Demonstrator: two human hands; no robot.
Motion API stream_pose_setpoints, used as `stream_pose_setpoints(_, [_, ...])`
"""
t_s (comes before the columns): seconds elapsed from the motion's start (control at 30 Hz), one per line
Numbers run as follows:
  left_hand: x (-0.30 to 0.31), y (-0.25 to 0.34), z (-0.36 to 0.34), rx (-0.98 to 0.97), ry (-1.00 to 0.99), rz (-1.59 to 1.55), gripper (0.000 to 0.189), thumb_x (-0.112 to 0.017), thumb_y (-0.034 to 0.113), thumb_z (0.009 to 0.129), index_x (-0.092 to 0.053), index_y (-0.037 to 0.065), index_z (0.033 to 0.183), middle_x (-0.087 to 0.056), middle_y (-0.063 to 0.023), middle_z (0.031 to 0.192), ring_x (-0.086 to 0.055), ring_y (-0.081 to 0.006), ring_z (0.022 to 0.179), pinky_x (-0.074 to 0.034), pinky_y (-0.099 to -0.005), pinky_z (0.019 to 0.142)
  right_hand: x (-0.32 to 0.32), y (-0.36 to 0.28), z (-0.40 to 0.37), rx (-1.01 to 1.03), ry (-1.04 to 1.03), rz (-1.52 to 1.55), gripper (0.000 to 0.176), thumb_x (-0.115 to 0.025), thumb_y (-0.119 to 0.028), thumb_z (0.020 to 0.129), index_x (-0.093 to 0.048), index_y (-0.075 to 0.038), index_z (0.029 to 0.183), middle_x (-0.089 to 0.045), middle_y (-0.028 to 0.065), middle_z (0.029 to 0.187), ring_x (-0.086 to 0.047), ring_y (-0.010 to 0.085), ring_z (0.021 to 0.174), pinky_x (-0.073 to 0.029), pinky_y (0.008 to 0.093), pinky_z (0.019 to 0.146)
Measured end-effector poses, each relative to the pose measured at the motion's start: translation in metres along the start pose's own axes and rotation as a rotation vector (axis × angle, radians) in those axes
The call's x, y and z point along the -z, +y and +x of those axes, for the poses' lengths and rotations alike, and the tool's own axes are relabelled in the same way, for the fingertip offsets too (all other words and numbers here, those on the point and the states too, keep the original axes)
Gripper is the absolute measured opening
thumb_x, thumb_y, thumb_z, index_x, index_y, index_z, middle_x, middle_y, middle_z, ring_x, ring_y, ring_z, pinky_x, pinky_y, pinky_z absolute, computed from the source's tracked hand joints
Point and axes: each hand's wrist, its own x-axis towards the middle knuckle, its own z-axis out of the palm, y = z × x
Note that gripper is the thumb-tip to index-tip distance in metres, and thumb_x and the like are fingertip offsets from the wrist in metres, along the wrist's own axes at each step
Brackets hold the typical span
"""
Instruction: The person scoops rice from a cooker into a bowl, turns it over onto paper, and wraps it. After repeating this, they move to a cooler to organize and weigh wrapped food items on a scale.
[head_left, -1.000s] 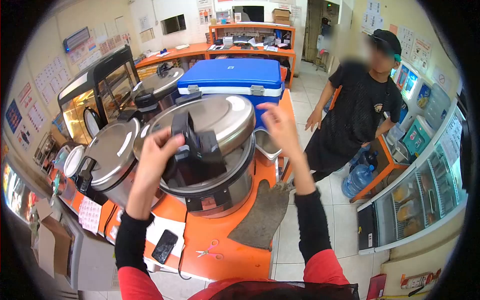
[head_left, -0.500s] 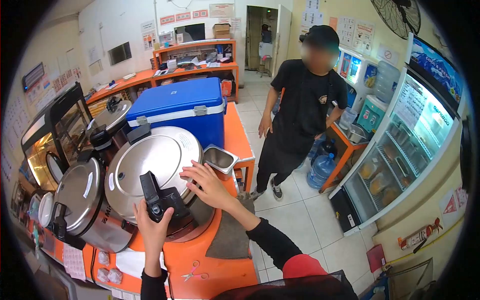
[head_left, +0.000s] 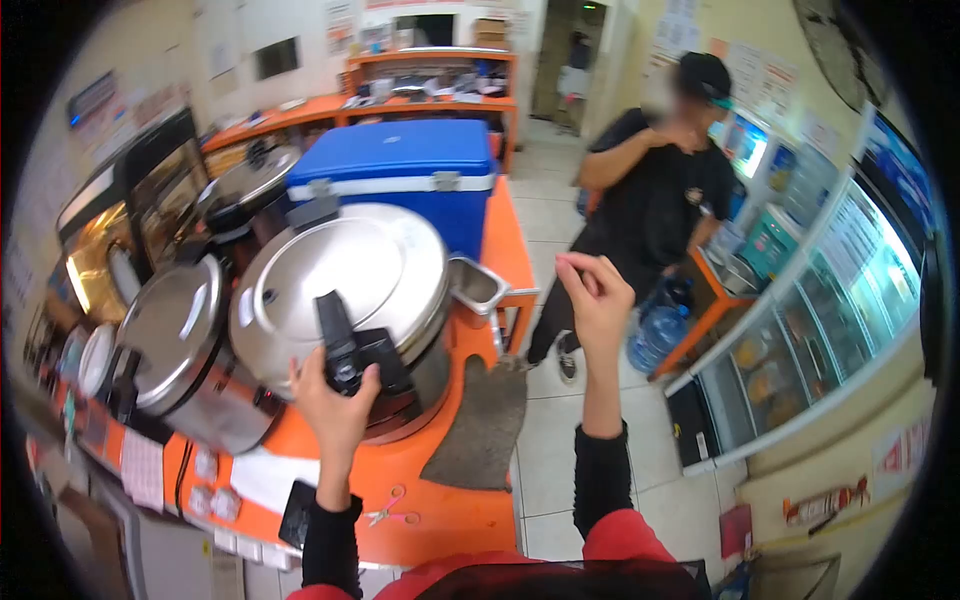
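A large steel cooker [head_left: 330,265] with a round, closed lid stands in front of me on the orange table. My left hand [head_left: 336,405] is closed around the black lid latch [head_left: 345,350] on its near side, thumb to the right and fingers to the left. My right hand [head_left: 598,300] is raised in the air, right of the cooker and apart from it. Its fingers are curled together, and nothing shows in them. A grey cloth [head_left: 478,425] lies at the table's right edge, below the right hand's level.
A blue cooler box [head_left: 395,160] and a small steel pan [head_left: 478,285] are behind the cooker. Another cooker [head_left: 175,330] stands at left. Scissors [head_left: 392,507] and a phone [head_left: 297,512] lie near me. A person [head_left: 660,190] in black stands beyond the table; a glass-door fridge [head_left: 810,330] is at right.
My right hand has left the lid, moved right and up, and its fingers have curled. My left hand stays at the latch. The person has raised a hand toward the head and turned. My view has shifted.
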Motion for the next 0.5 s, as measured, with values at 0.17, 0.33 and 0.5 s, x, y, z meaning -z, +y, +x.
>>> stream_pose_setpoints(0.17, [0.005, 0.005, 0.005, 0.044, -0.043, 0.008, 0.051, -0.074, 0.030, 0.064, -0.053, -0.007, 0.093, -0.058, -0.0173, 0.085, -0.054, -0.0343, 0.085, -0.027, -0.0461, 0.103, -0.017, -0.062, -0.001, 0.118, 0.004, 0.062, 0.007, -0.069, -0.006, 0.075, -0.071, -0.004, 0.081, -0.044, -0.0020, 0.056, -0.039, 0.0036, 0.052, -0.029, 0.0208, 0.046])
stream_pose_setpoints(0.33, [0.003, 0.000, -0.002, -0.014, -0.007, -0.029, 0.049, -0.074, 0.026, 0.066, -0.055, -0.006, 0.098, -0.058, -0.0179, 0.089, -0.054, -0.0367, 0.089, -0.026, -0.0464, 0.104, -0.017, -0.057, -0.009, -0.097, -0.873, 0.450, 0.010, -0.068, -0.014, 0.077, -0.066, -0.005, 0.075, -0.062, 0.0026, 0.067, -0.054, 0.0072, 0.058, -0.043, 0.0224, 0.054])
stream_pose_setpoints(0.5, [0.002, 0.001, -0.003, 0.004, -0.024, -0.017, 0.048, -0.072, 0.024, 0.067, -0.054, -0.004, 0.100, -0.058, -0.0163, 0.088, -0.054, -0.0345, 0.091, -0.025, -0.0466, 0.105, -0.015, -0.076, -0.048, 0.097, -0.562, 0.232, 0.006, -0.073, -0.008, 0.070, -0.067, -0.007, 0.072, -0.050, -0.0007, 0.057, -0.041, 0.0051, 0.049, -0.031, 0.0226, 0.045])
